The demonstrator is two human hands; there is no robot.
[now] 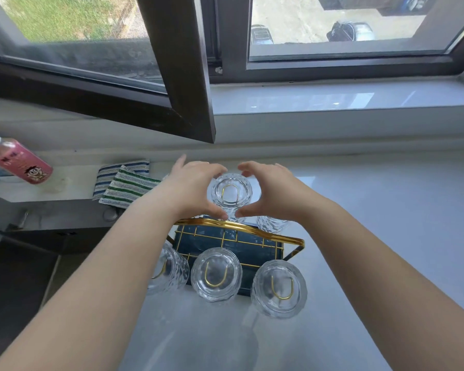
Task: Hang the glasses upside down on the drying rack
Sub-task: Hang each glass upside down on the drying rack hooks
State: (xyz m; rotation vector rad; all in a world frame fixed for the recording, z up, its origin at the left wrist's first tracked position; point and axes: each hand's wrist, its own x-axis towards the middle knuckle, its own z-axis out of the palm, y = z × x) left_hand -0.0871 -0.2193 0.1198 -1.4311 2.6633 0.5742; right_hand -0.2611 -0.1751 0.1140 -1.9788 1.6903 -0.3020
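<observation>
A gold wire drying rack [241, 231] with a dark blue tray stands on the white counter. Three textured glasses hang upside down on its near pegs: left [169, 269], middle [216, 274], right [279, 287]. At the far side, an upside-down glass [229, 191] sits over a gold peg, with my left hand [190, 191] and my right hand [271, 191] cupped around it from both sides. Another glass [272, 224] shows partly under my right wrist at the far right peg.
An open dark window sash [182, 76] juts over the counter just behind the rack. Striped cloths [123, 183] lie at the left, beside a pink bottle [22, 164]. A sink edge [51, 218] lies to the left.
</observation>
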